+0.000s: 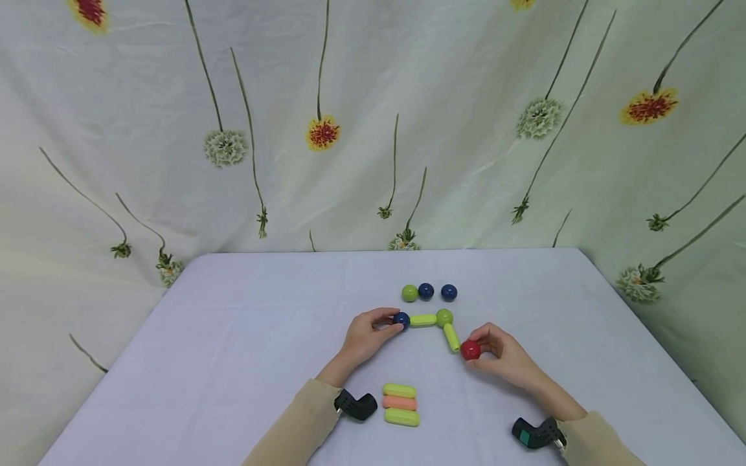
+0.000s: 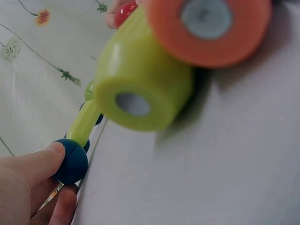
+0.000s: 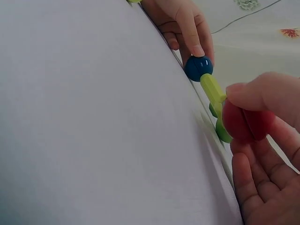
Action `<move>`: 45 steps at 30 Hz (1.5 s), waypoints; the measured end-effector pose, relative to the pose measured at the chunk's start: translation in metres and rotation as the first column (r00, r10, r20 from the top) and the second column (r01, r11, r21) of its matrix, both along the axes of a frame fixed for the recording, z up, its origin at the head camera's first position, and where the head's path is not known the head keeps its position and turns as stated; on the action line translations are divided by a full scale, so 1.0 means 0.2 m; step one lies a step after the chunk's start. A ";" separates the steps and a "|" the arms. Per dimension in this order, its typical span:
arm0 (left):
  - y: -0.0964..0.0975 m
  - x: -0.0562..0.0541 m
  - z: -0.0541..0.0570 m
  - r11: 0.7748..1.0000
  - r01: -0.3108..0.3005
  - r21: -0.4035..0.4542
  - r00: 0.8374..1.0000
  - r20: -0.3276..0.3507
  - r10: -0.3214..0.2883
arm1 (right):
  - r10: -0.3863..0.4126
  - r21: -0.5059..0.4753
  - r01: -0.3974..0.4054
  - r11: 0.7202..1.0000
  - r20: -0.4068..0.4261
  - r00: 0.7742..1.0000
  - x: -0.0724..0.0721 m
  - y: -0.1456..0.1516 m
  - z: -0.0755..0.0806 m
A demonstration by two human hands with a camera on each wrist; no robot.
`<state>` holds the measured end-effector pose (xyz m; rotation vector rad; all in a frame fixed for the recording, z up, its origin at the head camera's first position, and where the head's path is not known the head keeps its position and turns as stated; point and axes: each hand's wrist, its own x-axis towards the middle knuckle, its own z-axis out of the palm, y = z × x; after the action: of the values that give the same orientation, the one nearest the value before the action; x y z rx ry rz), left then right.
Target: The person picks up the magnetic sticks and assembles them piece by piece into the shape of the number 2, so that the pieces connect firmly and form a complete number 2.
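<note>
My left hand [image 1: 367,335] pinches a dark blue ball [image 1: 401,320] between thumb and fingers. From that ball a yellow-green rod [image 1: 423,320] runs right to a green ball [image 1: 445,317]. A second yellow-green rod [image 1: 451,338] slants from the green ball toward me. At its lower end my right hand [image 1: 506,358] pinches a red ball [image 1: 470,349], the ball right at the rod's tip. In the right wrist view the red ball [image 3: 246,123] shows a seam and sits between thumb and fingers. The left wrist view shows the blue ball [image 2: 71,161] under the thumb.
Behind the joined pieces lie a loose green ball [image 1: 410,293] and two dark blue balls, one [image 1: 426,291] beside it. Nearer me, an orange rod [image 1: 399,402] lies between two yellow-green rods on the white table [image 1: 245,362]. A flowered cloth [image 1: 350,181] hangs behind.
</note>
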<state>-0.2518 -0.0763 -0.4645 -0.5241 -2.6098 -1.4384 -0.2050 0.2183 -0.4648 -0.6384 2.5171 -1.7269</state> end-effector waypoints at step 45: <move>0.00 0.01 0.01 1.000 0.007 0.014 1.000 0.006 -0.007 | -0.046 0.123 0.049 0.991 -0.025 0.999 0.11 -0.12 0.15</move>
<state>-0.2500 -0.0761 -0.4616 -0.5289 -2.6032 -1.4616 -0.1829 0.1949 -0.4340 -0.5975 2.6496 -1.5709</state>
